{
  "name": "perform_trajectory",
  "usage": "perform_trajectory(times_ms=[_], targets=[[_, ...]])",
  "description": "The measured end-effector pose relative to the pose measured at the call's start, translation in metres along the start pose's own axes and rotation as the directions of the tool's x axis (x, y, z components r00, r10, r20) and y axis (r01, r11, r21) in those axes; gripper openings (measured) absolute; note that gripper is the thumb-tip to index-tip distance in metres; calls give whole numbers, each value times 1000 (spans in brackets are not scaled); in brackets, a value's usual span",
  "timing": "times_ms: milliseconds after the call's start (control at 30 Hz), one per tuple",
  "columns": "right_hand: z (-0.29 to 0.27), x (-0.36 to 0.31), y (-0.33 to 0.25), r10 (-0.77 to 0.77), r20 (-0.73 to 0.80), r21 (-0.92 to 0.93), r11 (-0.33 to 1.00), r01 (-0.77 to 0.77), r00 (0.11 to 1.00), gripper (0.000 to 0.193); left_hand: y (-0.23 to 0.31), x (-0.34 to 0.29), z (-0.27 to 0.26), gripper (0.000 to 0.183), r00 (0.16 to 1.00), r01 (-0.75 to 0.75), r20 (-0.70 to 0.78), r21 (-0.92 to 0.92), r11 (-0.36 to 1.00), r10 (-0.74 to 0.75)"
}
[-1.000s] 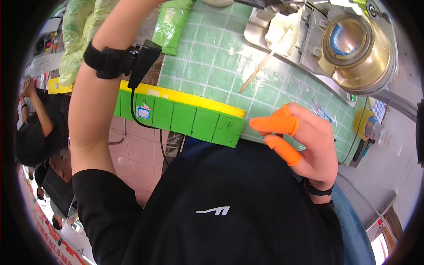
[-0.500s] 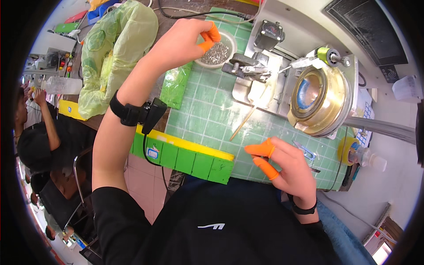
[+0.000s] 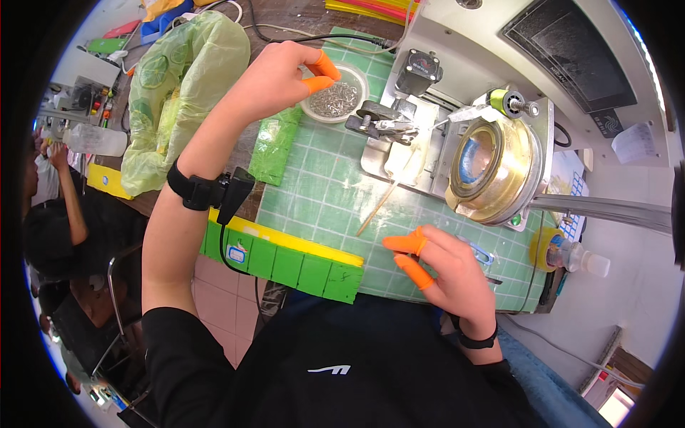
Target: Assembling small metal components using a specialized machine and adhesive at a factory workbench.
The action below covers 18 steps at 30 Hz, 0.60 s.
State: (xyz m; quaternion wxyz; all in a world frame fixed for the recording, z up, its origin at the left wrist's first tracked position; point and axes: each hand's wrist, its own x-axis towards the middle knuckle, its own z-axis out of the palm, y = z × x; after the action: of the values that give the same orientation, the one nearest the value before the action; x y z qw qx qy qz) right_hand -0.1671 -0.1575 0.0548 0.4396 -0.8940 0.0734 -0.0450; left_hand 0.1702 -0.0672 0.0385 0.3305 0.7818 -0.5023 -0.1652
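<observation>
My left hand (image 3: 282,80) reaches over the left rim of a whitish bowl (image 3: 362,89) that holds many small silver metal parts (image 3: 334,100). Its orange-covered thumb and forefinger come together at the tips above the parts; whatever may be between them is too small to make out. My right hand (image 3: 457,274) hovers near the front edge of the green cutting mat (image 3: 307,192). Orange covers sit on its thumb and forefinger, whose tips stay apart with nothing visible between them. A thin wooden stick (image 3: 378,207) lies on the mat between that hand and the machine.
A machine with a round brass-coloured bowl (image 3: 485,160) and a small clamp mechanism (image 3: 385,125) fills the back right. Green blocks with a yellow strip (image 3: 300,267) line the front edge. At left stands a container lined with a yellow-green bag (image 3: 153,114). Someone sits farther left.
The whole view has shifted, so most things appear farther left and a little lower. My left hand has stayed over the bowl, with its fingers a bit lowered. My right hand keeps its pose.
</observation>
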Motion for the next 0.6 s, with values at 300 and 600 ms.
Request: perform_trajectory(times_ms=[300, 600], targets=[[2, 15, -18, 71, -229, 224, 974, -18, 971, 23, 77, -85, -4, 12, 968, -209, -160, -77, 975, 195], [15, 47, -33, -29, -405, 327, 929, 174, 914, 12, 113, -120, 8, 24, 914, -376, -205, -101, 921, 351]])
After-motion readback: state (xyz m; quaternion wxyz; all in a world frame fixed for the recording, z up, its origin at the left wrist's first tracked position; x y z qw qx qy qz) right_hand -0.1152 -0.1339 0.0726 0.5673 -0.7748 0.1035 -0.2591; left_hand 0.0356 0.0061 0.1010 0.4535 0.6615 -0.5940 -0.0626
